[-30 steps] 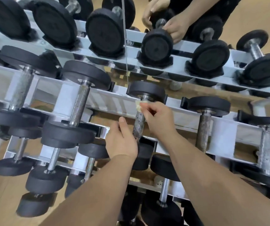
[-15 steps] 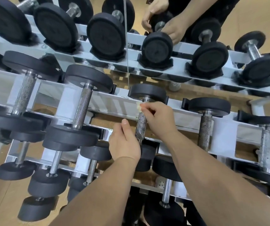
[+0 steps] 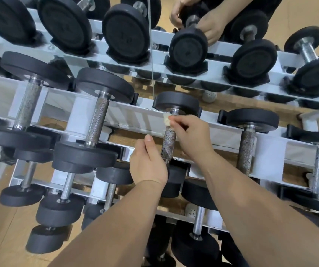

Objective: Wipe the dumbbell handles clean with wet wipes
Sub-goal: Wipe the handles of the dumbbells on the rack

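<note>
Our right hand [image 3: 190,137] pinches a small wipe [image 3: 166,118] with thumb and fingertips. The wipe touches the top end of the handle [image 3: 168,141], just under the far weight [image 3: 176,103]. The handle reaches across the open space between two white rails of the rack [image 3: 135,116], in the middle row.

Our left hand [image 3: 148,160] sits at the low end of the handle, thumb up. Its fingers curl out of sight, so we cannot tell if they grip it. Between our hands the rough middle of the handle is bare.

On the left there is a wide gap before the left dumbbell [image 3: 97,122]. The right dumbbell [image 3: 248,147] is closer, and our right wrist fills part of that gap.
</note>
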A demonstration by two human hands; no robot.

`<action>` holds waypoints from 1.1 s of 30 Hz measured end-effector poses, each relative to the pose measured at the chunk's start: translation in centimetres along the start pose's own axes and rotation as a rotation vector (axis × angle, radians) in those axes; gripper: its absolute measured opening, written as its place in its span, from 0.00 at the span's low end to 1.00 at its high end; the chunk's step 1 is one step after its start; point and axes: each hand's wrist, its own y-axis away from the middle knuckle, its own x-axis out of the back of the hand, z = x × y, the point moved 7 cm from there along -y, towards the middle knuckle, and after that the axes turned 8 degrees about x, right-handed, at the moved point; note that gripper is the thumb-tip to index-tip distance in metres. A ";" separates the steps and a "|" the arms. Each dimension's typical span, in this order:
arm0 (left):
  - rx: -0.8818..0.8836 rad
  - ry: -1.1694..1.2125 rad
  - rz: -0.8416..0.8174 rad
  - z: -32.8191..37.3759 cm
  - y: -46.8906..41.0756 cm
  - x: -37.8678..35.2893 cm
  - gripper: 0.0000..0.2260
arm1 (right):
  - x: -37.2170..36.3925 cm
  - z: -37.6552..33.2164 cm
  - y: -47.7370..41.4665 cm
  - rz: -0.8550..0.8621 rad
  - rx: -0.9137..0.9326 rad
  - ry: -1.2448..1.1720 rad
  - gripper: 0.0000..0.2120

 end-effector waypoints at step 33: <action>-0.073 -0.018 0.002 -0.1 -0.4 -0.1 0.26 | -1.6 0.1 5.2 -0.205 0.025 -0.094 0.05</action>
